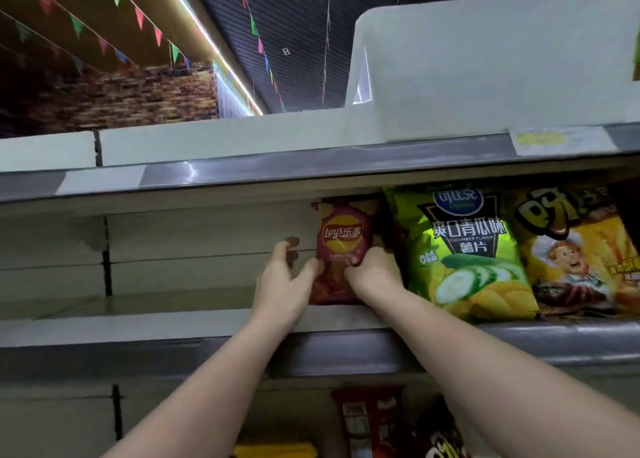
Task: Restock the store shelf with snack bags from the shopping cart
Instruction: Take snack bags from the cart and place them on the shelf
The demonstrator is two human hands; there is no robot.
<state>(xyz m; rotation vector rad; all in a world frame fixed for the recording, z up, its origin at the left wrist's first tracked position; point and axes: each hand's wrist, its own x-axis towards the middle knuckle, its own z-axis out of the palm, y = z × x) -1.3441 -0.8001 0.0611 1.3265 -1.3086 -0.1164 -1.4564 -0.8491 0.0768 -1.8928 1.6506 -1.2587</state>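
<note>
A small dark-red Lay's chip bag (pixel 341 239) stands upright on the white shelf (pixel 194 315), just left of a big green cucumber-flavour chip bag (pixel 464 249). My right hand (pixel 375 272) grips the red bag's lower right side, thumb across its front. My left hand (pixel 285 279) is at the bag's lower left edge, thumb touching it, fingers curled loosely beside it. The bag's bottom is partly hidden by both hands.
A yellow snack bag with a cartoon chef (pixel 575 249) stands right of the green one. The shelf to the left of the red bag holds nothing. A white bin (pixel 485 69) sits on the top shelf. Red and dark snack bags (pixel 374 419) show on the shelf below.
</note>
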